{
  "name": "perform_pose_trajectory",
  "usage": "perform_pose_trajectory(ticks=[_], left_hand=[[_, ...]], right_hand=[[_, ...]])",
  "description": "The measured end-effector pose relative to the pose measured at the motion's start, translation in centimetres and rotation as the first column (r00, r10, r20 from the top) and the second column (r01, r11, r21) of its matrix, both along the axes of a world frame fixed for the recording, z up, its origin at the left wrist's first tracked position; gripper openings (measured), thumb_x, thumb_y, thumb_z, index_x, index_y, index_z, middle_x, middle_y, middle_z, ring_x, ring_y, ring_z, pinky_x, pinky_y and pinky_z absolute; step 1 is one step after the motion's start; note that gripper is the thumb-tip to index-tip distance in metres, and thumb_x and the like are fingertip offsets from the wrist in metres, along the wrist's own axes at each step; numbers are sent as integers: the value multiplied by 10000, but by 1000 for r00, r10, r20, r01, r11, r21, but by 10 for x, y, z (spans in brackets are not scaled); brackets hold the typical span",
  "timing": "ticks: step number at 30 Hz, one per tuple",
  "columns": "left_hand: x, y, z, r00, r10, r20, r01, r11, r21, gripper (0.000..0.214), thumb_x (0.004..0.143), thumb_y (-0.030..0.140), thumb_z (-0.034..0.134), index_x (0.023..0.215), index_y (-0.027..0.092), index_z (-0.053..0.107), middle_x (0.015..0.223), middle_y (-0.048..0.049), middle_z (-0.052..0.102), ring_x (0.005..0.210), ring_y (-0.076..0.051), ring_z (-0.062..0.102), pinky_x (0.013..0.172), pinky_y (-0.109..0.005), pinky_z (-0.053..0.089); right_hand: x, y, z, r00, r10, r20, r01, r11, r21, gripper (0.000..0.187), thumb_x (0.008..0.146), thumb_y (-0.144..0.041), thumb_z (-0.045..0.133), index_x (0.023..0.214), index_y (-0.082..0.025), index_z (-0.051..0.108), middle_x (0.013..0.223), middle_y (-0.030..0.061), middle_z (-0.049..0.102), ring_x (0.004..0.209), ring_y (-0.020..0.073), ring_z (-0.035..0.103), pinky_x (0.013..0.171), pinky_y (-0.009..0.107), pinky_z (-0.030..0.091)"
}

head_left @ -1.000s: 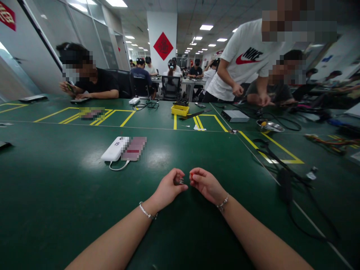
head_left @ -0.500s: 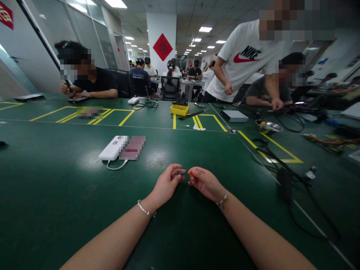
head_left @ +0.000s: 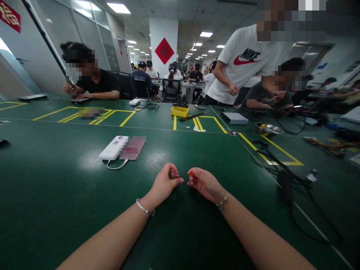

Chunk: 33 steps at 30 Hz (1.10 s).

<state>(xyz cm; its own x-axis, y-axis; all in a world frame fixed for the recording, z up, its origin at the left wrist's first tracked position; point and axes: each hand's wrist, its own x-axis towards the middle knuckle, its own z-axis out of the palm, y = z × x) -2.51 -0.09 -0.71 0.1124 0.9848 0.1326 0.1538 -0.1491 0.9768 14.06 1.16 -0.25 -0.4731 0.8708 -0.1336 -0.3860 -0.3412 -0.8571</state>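
Observation:
My left hand [head_left: 168, 180] is closed around a small dark-and-red piece with a metallic glint [head_left: 177, 175], too small to name. Just to its right, my right hand [head_left: 203, 182] pinches a small orange piece [head_left: 191, 173] between thumb and fingers; most of that piece is hidden. A narrow gap separates the two hands, which are held over the green table [head_left: 180, 232]. Each wrist wears a silvery bracelet.
Ahead on the left lies a white power bank [head_left: 114, 148] with a short cable, beside a blurred-out flat thing [head_left: 132, 147]. Black cables with an adapter [head_left: 285, 183] run along the right. Farther off are a yellow tray [head_left: 180, 111], a metal bowl [head_left: 270, 128] and several people.
My left fingers have curled in, and the small piece in them has shifted and shows red now. My right hand is nearly unmoved. The standing person's arm has lifted off the table.

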Motion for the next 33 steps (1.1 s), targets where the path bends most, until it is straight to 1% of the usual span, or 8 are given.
perform_pose_trajectory(ticks=[5, 9, 12, 16, 19, 26, 29, 33], left_hand=[[-3, -1, 5, 988, 80, -129, -74, 996, 51, 289, 564, 167, 624, 780, 183, 432, 622, 69, 430, 569, -68, 435, 549, -191, 362], [-3, -4, 10, 985, 67, -159, -63, 998, 29, 266, 598, 181, 597, 829, 185, 465, 606, 66, 447, 559, -76, 445, 538, -199, 363], [-2, -4, 10, 990, 47, -129, -47, 999, 9, 251, 602, 182, 596, 829, 181, 490, 640, 45, 507, 596, -89, 491, 578, -218, 392], [-1, -3, 5, 999, -44, 21, 44, 998, -34, 267, 624, 163, 578, 871, 172, 475, 760, -6, 591, 725, -116, 560, 674, -250, 424], [0, -3, 3, 990, -86, 109, 96, 992, -85, 262, 682, 153, 513, 933, 172, 442, 881, -51, 606, 766, -126, 580, 643, -245, 440], [3, -6, 7, 995, -70, 70, 77, 991, -108, 251, 765, 227, 414, 1011, 185, 392, 997, -86, 579, 695, -126, 606, 530, -219, 444], [3, -7, 7, 997, -52, 52, 57, 994, -96, 239, 780, 240, 383, 1013, 185, 388, 986, -82, 582, 684, -123, 604, 529, -225, 445], [2, -6, 5, 994, -91, 59, 95, 993, -73, 281, 745, 195, 442, 1019, 168, 383, 886, -59, 605, 689, -118, 592, 606, -253, 455]], right_hand=[[1, -1, 0, 1000, -2, 26, 2, 1000, 1, 146, 639, -180, 610, 775, -165, 559, 714, -7, 547, 617, 72, 510, 672, 269, 394], [2, -2, -2, 999, -11, 44, 10, 1000, 12, 173, 620, -158, 622, 780, -165, 557, 740, -1, 558, 625, 77, 523, 673, 268, 394], [1, -2, -2, 999, -11, 37, 11, 1000, 17, 158, 641, -176, 606, 791, -158, 560, 715, -2, 556, 606, 73, 517, 667, 267, 395], [0, -3, 0, 1000, -15, 23, 15, 1000, 13, 132, 691, -228, 558, 788, -139, 570, 652, 1, 545, 593, 75, 506, 652, 267, 398], [0, -3, 0, 1000, -13, 7, 13, 1000, 11, 142, 709, -246, 536, 789, -135, 573, 643, 5, 543, 598, 79, 505, 648, 267, 397], [1, -2, 0, 1000, -13, 5, 13, 1000, -13, 143, 652, -203, 593, 780, -146, 566, 678, 2, 560, 594, 76, 516, 655, 267, 397], [1, -3, 1, 1000, -16, 18, 16, 1000, -10, 169, 622, -184, 620, 778, -150, 565, 711, 4, 570, 596, 73, 519, 656, 262, 397], [1, -4, 1, 999, -11, 34, 11, 1000, 3, 191, 597, -171, 641, 773, -152, 570, 733, 5, 577, 606, 74, 521, 658, 260, 397]])
